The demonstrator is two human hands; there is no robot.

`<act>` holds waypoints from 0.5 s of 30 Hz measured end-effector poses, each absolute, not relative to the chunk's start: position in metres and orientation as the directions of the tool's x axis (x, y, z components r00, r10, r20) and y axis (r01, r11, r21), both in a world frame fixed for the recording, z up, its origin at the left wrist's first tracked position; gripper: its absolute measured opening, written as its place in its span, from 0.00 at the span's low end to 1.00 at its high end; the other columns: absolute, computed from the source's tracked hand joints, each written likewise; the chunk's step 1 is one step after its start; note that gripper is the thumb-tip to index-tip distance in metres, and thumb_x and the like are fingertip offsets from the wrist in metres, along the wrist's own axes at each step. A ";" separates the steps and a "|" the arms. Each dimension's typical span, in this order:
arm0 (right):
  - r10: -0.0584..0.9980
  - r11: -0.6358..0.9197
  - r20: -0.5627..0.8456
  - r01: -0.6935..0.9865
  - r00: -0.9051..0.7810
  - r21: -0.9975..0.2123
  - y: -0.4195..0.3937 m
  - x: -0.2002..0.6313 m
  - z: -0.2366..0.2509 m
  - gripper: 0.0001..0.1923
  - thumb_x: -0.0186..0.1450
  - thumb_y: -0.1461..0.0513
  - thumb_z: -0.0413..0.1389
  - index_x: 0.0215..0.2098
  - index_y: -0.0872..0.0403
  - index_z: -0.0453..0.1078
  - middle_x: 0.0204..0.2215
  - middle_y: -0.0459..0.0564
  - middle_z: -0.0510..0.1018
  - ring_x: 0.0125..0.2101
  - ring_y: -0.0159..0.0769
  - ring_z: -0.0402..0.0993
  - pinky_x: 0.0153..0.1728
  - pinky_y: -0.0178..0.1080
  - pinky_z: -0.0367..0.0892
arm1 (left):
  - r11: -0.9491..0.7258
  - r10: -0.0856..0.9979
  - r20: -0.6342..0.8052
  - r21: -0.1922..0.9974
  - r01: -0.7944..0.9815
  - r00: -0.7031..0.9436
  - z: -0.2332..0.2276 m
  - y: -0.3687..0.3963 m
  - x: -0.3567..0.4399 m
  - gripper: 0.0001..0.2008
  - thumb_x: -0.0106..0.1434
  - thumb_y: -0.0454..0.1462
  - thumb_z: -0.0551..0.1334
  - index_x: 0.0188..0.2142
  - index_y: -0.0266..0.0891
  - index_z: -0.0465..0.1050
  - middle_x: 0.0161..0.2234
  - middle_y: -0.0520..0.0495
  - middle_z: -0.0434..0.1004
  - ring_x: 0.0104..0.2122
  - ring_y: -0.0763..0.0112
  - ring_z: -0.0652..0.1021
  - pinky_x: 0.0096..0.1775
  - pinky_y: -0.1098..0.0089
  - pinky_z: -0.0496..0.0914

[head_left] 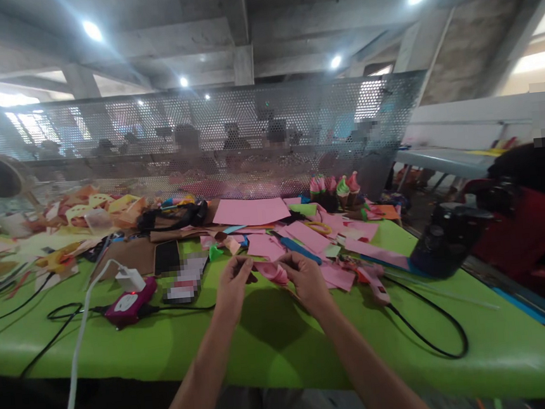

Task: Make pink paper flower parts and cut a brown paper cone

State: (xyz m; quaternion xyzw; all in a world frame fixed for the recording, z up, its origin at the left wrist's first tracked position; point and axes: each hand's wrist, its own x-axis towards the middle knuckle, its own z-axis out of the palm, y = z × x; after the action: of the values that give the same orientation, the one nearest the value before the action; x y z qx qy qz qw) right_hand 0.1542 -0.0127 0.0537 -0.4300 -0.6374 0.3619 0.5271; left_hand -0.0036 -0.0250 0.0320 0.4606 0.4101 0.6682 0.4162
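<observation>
Between my two hands, just above the table's front half, is a pink craft-sheet piece [273, 272], partly curled into folds. My left hand [235, 276] pinches its left end between thumb and fingers. My right hand [306, 276] grips the curled right part, its fingers hiding some of the piece. Just behind the hands lie pink cut pieces [264, 246] and a long blue object [300, 250]. A pink-handled hot glue gun [378, 287] lies to the right of my right hand, its black cord looping over the table. Several finished ice-cream-cone shapes [348, 188] stand at the back right.
The green table [170, 347] carries a magenta power adapter [131, 303] with a white plug and cables, a phone [187, 279], a large pink sheet [251, 211] and a dark jug [447, 240]. A perforated metal screen [200, 141] borders the back. A person [539, 194] sits at right.
</observation>
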 end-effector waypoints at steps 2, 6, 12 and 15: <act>0.931 0.366 0.357 0.177 -0.082 -0.914 -0.014 0.154 0.055 0.10 0.55 0.55 0.59 0.25 0.54 0.71 0.23 0.47 0.75 0.27 0.37 0.69 0.30 0.37 0.63 | -0.323 0.931 0.279 0.930 -0.174 -0.236 0.032 -0.025 -0.004 0.12 0.54 0.45 0.65 0.28 0.38 0.70 0.22 0.56 0.69 0.21 0.77 0.72 0.27 0.75 0.65; 0.929 0.368 0.354 0.179 -0.104 -0.912 -0.015 0.153 0.056 0.10 0.55 0.56 0.59 0.26 0.55 0.71 0.24 0.48 0.75 0.27 0.37 0.69 0.30 0.37 0.63 | -0.333 0.926 0.286 0.926 -0.178 -0.245 0.032 -0.025 -0.004 0.12 0.54 0.44 0.65 0.27 0.38 0.70 0.22 0.56 0.68 0.22 0.77 0.71 0.27 0.76 0.65; 0.927 0.375 0.367 0.164 -0.082 -0.912 -0.014 0.153 0.053 0.10 0.55 0.56 0.59 0.26 0.54 0.71 0.24 0.47 0.75 0.27 0.37 0.69 0.31 0.38 0.63 | -0.326 0.932 0.281 0.925 -0.194 -0.227 0.032 -0.026 -0.003 0.14 0.54 0.47 0.65 0.27 0.39 0.70 0.21 0.55 0.69 0.21 0.76 0.71 0.26 0.75 0.65; 0.926 0.377 0.369 0.159 -0.075 -0.913 -0.013 0.153 0.053 0.09 0.55 0.56 0.59 0.26 0.55 0.71 0.23 0.47 0.75 0.27 0.37 0.69 0.30 0.37 0.63 | -0.318 0.941 0.286 0.930 -0.186 -0.179 0.029 -0.025 -0.002 0.15 0.54 0.49 0.65 0.31 0.38 0.74 0.22 0.53 0.72 0.22 0.75 0.72 0.27 0.75 0.65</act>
State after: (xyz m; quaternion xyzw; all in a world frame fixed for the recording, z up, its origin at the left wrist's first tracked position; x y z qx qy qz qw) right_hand 0.1533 -0.0134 0.0531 -0.4253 -0.6378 0.3618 0.5305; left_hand -0.0020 -0.0245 0.0295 0.4760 0.3967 0.6575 0.4287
